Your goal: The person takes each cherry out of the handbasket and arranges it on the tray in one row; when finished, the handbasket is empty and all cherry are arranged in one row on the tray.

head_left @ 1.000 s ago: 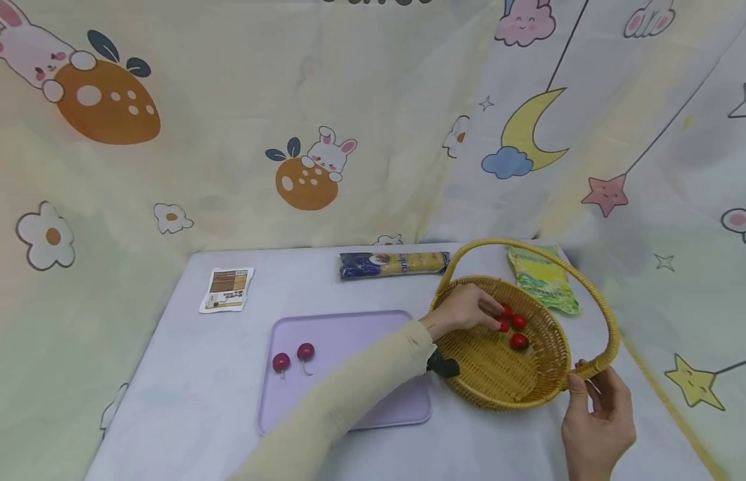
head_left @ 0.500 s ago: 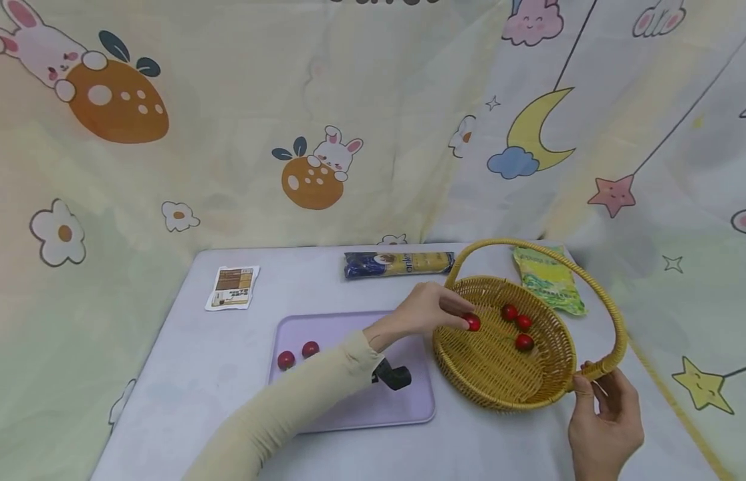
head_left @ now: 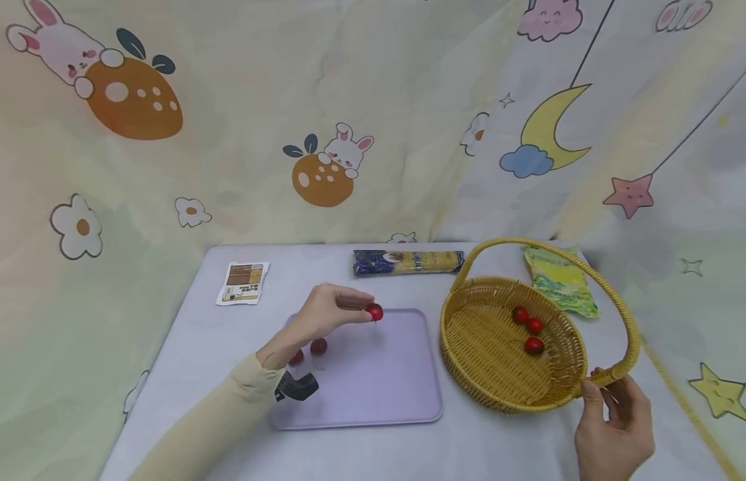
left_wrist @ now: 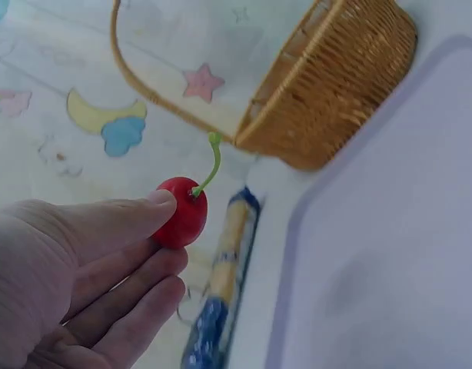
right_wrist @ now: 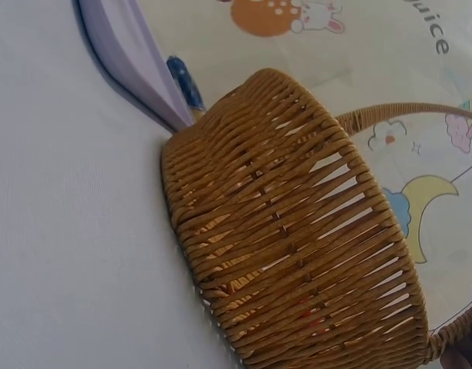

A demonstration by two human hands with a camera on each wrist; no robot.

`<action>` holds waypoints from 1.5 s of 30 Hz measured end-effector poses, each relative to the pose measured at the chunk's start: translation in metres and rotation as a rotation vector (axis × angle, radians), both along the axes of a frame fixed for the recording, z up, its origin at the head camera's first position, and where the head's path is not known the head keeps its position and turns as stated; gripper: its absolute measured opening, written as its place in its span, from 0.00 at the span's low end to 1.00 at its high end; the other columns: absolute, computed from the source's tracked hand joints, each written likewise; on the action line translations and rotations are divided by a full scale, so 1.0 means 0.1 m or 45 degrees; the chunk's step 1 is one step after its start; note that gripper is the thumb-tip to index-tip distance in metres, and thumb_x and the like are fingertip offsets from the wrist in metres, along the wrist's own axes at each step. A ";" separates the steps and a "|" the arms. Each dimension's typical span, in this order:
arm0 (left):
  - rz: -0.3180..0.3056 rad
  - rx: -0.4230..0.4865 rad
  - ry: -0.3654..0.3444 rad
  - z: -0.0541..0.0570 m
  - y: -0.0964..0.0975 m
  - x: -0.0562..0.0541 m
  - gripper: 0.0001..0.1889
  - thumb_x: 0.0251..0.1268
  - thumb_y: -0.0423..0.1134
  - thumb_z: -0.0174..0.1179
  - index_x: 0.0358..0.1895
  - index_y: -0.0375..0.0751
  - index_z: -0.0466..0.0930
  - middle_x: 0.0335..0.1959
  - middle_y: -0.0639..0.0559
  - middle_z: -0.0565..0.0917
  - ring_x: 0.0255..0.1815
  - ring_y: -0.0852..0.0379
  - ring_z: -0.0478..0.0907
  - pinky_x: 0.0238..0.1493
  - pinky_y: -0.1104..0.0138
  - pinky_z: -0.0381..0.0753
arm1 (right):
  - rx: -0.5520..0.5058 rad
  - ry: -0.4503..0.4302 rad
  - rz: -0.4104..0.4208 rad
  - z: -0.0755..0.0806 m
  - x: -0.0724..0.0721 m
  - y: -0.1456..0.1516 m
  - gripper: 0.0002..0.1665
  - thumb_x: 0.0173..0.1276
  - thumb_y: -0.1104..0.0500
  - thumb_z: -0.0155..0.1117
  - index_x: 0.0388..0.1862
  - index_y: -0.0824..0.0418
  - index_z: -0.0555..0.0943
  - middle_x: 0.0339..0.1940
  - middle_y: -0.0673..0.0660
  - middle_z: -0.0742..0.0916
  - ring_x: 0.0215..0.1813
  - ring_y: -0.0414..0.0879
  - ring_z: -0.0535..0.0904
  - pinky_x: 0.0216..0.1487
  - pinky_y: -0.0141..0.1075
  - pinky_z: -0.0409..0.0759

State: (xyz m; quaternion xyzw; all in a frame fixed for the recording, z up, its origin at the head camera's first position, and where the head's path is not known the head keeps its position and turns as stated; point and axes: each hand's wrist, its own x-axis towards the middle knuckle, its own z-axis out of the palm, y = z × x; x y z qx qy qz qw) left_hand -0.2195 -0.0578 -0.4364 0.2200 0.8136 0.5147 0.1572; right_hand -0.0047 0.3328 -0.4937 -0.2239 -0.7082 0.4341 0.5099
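My left hand (head_left: 327, 314) pinches a red cherry (head_left: 375, 312) between thumb and fingertips, above the far part of the lilac tray (head_left: 379, 381). In the left wrist view the cherry (left_wrist: 184, 219) shows its curved green stem. Two darker cherries (head_left: 318, 346) lie on the tray's left side, partly behind my wrist. To the right stands a wicker basket (head_left: 487, 354) with three red cherries (head_left: 534, 345) inside. My right hand (head_left: 615, 427) grips the near right foot of its handle, at the rim; in the right wrist view only fingers (right_wrist: 470, 354) show at the edge.
A blue and yellow long packet (head_left: 408, 262) lies at the back of the white table. Behind the basket is a green and yellow bag (head_left: 562, 280). A small white and brown sachet (head_left: 242, 283) lies at the back left. The basket's tall arched handle (head_left: 553, 250) rises over it.
My left hand has lifted a cherry out of the basket and carried it left, over the tray. The right hand keeps its hold on the basket.
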 end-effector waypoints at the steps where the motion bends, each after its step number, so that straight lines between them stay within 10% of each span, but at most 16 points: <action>1: 0.017 -0.006 -0.009 -0.03 -0.07 0.01 0.21 0.59 0.44 0.79 0.56 0.48 0.91 0.48 0.56 0.93 0.50 0.58 0.90 0.56 0.58 0.87 | 0.000 0.015 -0.001 0.01 0.00 0.00 0.30 0.64 0.78 0.70 0.66 0.68 0.80 0.51 0.41 0.85 0.56 0.40 0.85 0.58 0.24 0.81; 14: -0.004 -0.108 0.018 -0.43 -0.45 0.03 0.19 0.60 0.42 0.77 0.55 0.43 0.91 0.46 0.52 0.93 0.48 0.57 0.91 0.50 0.64 0.89 | -0.021 0.012 -0.035 0.01 0.00 -0.08 0.30 0.64 0.76 0.72 0.65 0.67 0.81 0.50 0.39 0.86 0.55 0.39 0.86 0.57 0.23 0.81; 30: -0.117 -0.342 0.206 -0.57 -0.47 -0.01 0.16 0.59 0.44 0.78 0.50 0.49 0.93 0.45 0.58 0.93 0.48 0.61 0.89 0.54 0.58 0.86 | -0.026 -0.045 -0.052 0.01 -0.01 -0.09 0.30 0.65 0.76 0.70 0.66 0.65 0.80 0.50 0.38 0.84 0.55 0.37 0.84 0.58 0.22 0.80; 38: -0.145 -0.341 0.236 -0.54 -0.46 -0.01 0.16 0.59 0.45 0.78 0.51 0.48 0.93 0.46 0.58 0.93 0.48 0.61 0.89 0.53 0.60 0.87 | -0.019 -0.035 -0.057 0.02 0.00 -0.08 0.30 0.64 0.77 0.70 0.66 0.67 0.80 0.50 0.38 0.84 0.55 0.37 0.84 0.58 0.22 0.80; 45: -0.171 -0.312 0.362 -0.26 -0.42 0.01 0.18 0.62 0.45 0.76 0.53 0.44 0.92 0.49 0.50 0.92 0.52 0.55 0.89 0.55 0.55 0.87 | 0.005 -0.035 -0.036 -0.02 -0.02 -0.07 0.30 0.64 0.77 0.71 0.66 0.67 0.80 0.51 0.39 0.84 0.55 0.38 0.84 0.58 0.22 0.81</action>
